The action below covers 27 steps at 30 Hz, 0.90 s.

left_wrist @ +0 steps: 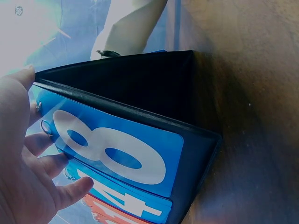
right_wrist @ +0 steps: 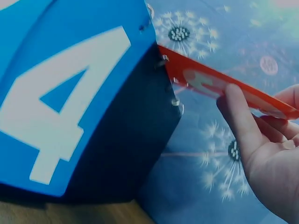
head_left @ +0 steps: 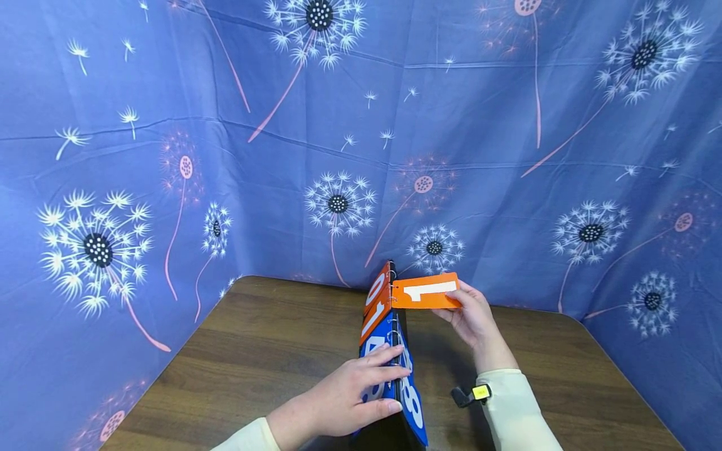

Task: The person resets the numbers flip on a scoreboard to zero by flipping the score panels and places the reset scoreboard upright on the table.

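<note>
A black tent-shaped flip scoreboard (head_left: 389, 432) stands on the table, with ring-bound number cards on both slopes. Blue cards showing 8 (left_wrist: 112, 149) and 4 (right_wrist: 65, 107) hang nearer the person; orange cards with 0 and 1 (head_left: 372, 307) are at the far end. My left hand (head_left: 361, 388) rests across the top ridge, fingers spread and fairly straight near the rings. By its outer end, my right hand (head_left: 470, 313) pinches an orange card marked 1 (head_left: 425, 292), thumb on its face. That card sticks out sideways from the ridge, still on its rings (right_wrist: 175, 101).
The scoreboard stands on a brown wood-grain table (head_left: 254, 351). Behind and beside it hangs a blue cloth (head_left: 271, 207) with dandelion prints. A black strap with a yellow tag (head_left: 481, 392) is at the right sleeve.
</note>
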Each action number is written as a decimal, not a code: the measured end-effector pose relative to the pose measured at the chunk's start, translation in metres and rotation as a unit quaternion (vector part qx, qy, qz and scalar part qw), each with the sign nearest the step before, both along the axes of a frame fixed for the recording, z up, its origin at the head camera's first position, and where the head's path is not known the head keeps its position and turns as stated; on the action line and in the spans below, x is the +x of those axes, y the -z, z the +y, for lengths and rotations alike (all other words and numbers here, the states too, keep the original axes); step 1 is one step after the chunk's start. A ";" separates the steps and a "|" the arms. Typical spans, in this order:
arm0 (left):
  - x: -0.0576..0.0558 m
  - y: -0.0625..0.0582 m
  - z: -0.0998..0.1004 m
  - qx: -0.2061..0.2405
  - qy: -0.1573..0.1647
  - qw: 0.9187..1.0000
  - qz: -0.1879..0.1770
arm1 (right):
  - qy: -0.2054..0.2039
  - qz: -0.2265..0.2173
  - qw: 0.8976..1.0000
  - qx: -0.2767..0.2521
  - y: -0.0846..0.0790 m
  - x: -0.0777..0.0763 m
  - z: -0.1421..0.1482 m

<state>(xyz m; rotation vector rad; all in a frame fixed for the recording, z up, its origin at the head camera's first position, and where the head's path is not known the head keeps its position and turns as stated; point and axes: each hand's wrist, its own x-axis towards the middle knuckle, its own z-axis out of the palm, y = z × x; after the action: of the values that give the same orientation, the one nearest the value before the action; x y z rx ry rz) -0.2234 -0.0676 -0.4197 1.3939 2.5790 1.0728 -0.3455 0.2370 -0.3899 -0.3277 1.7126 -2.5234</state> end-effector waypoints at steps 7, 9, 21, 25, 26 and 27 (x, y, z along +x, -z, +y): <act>0.000 0.000 0.001 0.005 0.005 1.000 0.008 | 0.030 0.058 0.997 0.034 -0.018 0.004 -0.016; 0.000 0.001 0.001 0.005 0.005 1.000 0.005 | 0.036 0.072 0.996 0.048 -0.023 0.003 -0.020; -0.001 0.001 0.000 0.008 0.000 1.000 0.025 | 0.036 0.191 0.926 0.325 -0.078 -0.005 -0.080; -0.001 0.001 0.000 0.011 0.005 1.000 0.027 | 0.028 0.241 0.864 0.442 -0.090 -0.006 -0.104; -0.001 0.001 0.000 0.012 0.007 0.999 0.032 | 0.028 0.254 0.842 0.475 -0.092 -0.006 -0.109; -0.001 0.002 0.000 0.013 0.008 0.999 0.035 | 0.025 0.267 0.822 0.502 -0.094 -0.007 -0.115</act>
<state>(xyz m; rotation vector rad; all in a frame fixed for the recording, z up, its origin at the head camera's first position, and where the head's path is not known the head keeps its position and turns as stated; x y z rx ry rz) -0.2248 -0.0674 -0.4214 1.4828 2.6053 1.0778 -0.3523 0.1224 -0.2962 -0.9146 2.9399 -1.2230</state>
